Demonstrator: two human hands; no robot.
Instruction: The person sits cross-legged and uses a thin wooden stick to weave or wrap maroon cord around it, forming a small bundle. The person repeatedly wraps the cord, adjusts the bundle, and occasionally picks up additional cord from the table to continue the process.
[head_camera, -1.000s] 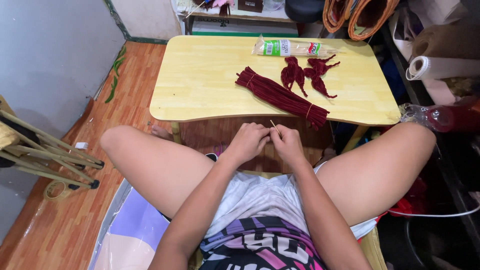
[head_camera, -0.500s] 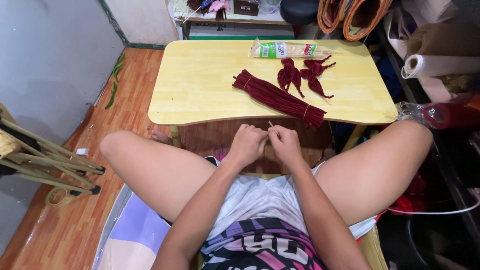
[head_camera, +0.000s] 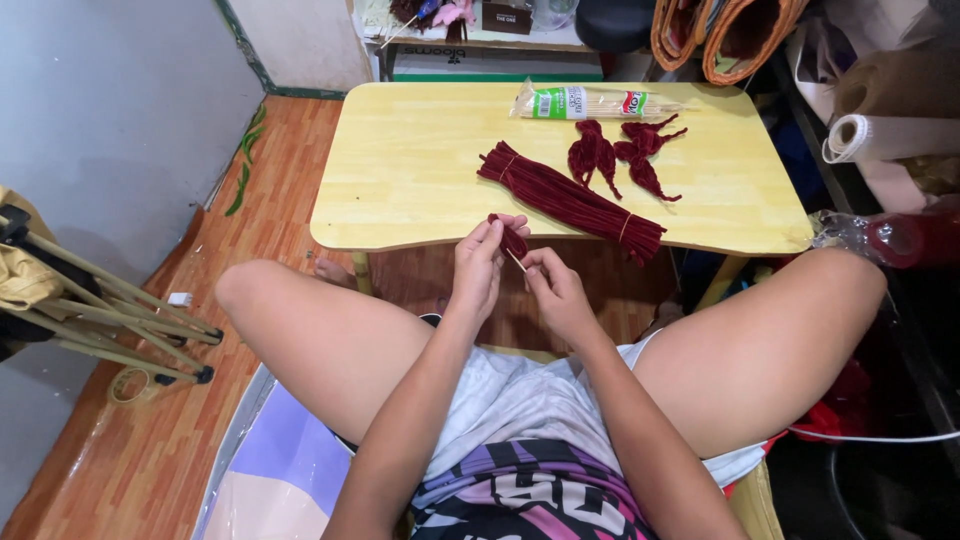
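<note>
Both hands have lifted slightly toward the yellow table (head_camera: 420, 160); left hand (head_camera: 478, 268) pinches a dark red chenille piece (head_camera: 509, 238). Right hand (head_camera: 556, 292) pinches a thin wooden stick (head_camera: 516, 262); hands close together.

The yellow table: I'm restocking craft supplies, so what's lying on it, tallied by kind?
On the yellow table:
Tied bundle of dark red fuzzy stems: 1
Finished dark red twisted pieces: 2
Clear packet of wooden sticks: 1
Total: 4
</note>
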